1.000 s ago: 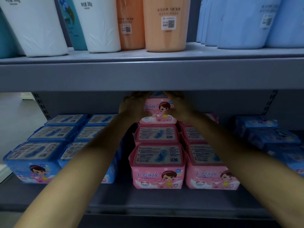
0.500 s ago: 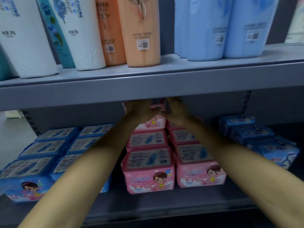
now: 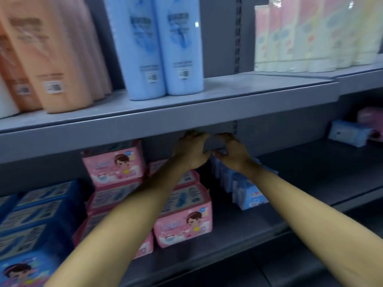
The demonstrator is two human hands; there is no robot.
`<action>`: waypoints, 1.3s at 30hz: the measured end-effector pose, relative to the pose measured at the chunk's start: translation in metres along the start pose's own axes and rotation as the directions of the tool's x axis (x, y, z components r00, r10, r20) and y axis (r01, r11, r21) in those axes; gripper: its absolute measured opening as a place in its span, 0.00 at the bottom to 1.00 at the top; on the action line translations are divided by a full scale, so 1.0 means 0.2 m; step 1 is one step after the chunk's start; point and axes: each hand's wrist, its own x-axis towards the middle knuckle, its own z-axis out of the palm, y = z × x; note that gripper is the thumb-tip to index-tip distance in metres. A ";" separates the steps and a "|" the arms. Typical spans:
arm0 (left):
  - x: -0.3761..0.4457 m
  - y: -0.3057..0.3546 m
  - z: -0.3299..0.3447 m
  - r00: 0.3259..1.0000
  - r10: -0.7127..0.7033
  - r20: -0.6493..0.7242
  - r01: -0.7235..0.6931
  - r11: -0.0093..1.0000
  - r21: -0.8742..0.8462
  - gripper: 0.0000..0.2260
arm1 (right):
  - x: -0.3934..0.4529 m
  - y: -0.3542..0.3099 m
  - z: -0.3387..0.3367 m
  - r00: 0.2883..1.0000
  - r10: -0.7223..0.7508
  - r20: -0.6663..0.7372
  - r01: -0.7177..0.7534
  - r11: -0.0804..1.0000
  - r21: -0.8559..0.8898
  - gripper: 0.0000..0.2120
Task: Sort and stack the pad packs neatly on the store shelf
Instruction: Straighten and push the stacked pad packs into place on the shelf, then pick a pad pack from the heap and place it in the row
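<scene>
Hands reach deep under the upper shelf [image 3: 186, 119]: my left hand [image 3: 191, 151] and right hand [image 3: 232, 154] hover over light-blue pad packs [image 3: 246, 191], apparently to straighten them; whether they're gripping, I cannot tell.

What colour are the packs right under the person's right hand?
Light blue packs, standing in a row beneath the right hand; the head view, the only one, shows them.

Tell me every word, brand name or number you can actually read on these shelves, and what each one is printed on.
No text can be read; motion blur smears it all.
Blue bottles: dark print and a code sticker, blurred.
Orange bottles: white code stickers, blurred.
Pink pad packs: cartoon child and a logo, lettering unreadable.
Dark blue pad packs: printed top panels, unreadable.
Light blue packs: small marks, too blurred.
Pale tubes: only coloured patterns show.
</scene>
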 end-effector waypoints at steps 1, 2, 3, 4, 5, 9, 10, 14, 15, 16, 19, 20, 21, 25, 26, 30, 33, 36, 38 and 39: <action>0.03 0.08 0.03 1.000 0.022 0.013 -0.022 1.000 -0.019 0.25 | -0.02 0.06 -0.05 1.000 0.024 0.000 -0.024 1.000 0.004 0.26; 0.06 0.16 0.06 0.999 0.042 0.028 -0.041 0.998 -0.042 0.24 | -0.05 0.13 -0.10 0.999 0.047 0.006 -0.047 0.999 0.012 0.25; 0.08 0.23 0.09 0.997 0.062 0.040 -0.059 0.996 -0.065 0.23 | -0.07 0.19 -0.14 0.998 0.065 0.013 -0.066 0.998 0.015 0.24; 0.10 0.31 0.12 0.996 0.078 0.053 -0.073 0.993 -0.088 0.22 | -0.08 0.24 -0.19 0.997 0.081 0.018 -0.081 0.997 0.017 0.24; 0.12 0.37 0.15 0.994 0.092 0.065 -0.085 0.990 -0.110 0.21 | -0.10 0.30 -0.24 0.995 0.095 0.025 -0.095 0.995 0.017 0.24; 0.19 0.62 0.26 0.983 0.135 0.128 -0.116 0.982 -0.148 0.20 | -0.17 0.49 -0.42 0.988 0.151 0.038 -0.152 0.988 0.023 0.24; 0.21 0.68 0.28 0.980 0.143 0.141 -0.122 0.981 -0.148 0.21 | -0.19 0.53 -0.46 0.986 0.164 0.034 -0.165 0.986 0.009 0.24; 0.26 0.86 0.34 0.978 0.136 0.160 -0.114 0.984 -0.138 0.22 | -0.27 0.69 -0.60 0.989 0.146 0.014 -0.145 0.988 -0.059 0.23; 0.28 0.88 0.35 0.979 0.125 0.159 -0.104 0.985 -0.136 0.22 | -0.28 0.72 -0.63 0.990 0.140 0.021 -0.138 0.987 -0.082 0.24; 0.29 0.90 0.36 0.980 0.117 0.160 -0.095 0.986 -0.138 0.22 | -0.29 0.75 -0.65 0.989 0.144 0.030 -0.141 0.985 -0.096 0.24; 0.32 0.94 0.37 0.979 0.107 0.175 -0.081 0.985 -0.149 0.22 | -0.30 0.83 -0.69 0.985 0.169 0.047 -0.163 0.981 -0.106 0.26; 0.33 0.96 0.38 0.978 0.104 0.180 -0.077 0.986 -0.147 0.22 | -0.30 0.85 -0.71 0.983 0.177 0.046 -0.172 0.980 -0.099 0.26; 0.34 0.97 0.38 0.978 0.099 0.181 -0.073 0.987 -0.143 0.23 | -0.31 0.87 -0.73 0.982 0.182 0.044 -0.177 0.980 -0.090 0.27; 0.39 1.07 0.44 0.982 0.080 0.172 -0.059 0.991 -0.122 0.25 | -0.33 0.97 -0.80 0.983 0.177 0.041 -0.173 0.981 -0.086 0.29; 0.40 1.11 0.46 0.981 0.078 0.175 -0.057 0.991 -0.125 0.25 | -0.35 0.99 -0.82 0.984 0.173 0.040 -0.170 0.982 -0.086 0.29; 0.45 1.31 0.58 0.967 0.118 0.224 -0.083 0.983 -0.161 0.27 | -0.42 1.15 -0.94 0.981 0.194 0.029 -0.189 0.974 -0.122 0.29; 0.51 1.45 0.66 0.943 0.156 0.293 -0.102 0.976 -0.191 0.29 | -0.49 1.28 -1.04 0.967 0.256 0.003 -0.253 0.957 -0.141 0.28; 0.58 1.61 0.72 0.924 0.210 0.321 -0.144 0.965 -0.219 0.29 | -0.56 1.42 -1.13 0.951 0.307 -0.040 -0.310 0.940 -0.142 0.28; 0.63 1.72 0.77 0.909 0.257 0.329 -0.179 0.952 -0.248 0.30 | -0.59 1.49 -1.19 0.939 0.340 -0.057 -0.345 0.929 -0.134 0.28; 0.66 1.78 0.79 0.901 0.280 0.331 -0.195 0.944 -0.266 0.30 | -0.60 1.53 -1.22 0.933 0.354 -0.064 -0.360 0.924 -0.131 0.29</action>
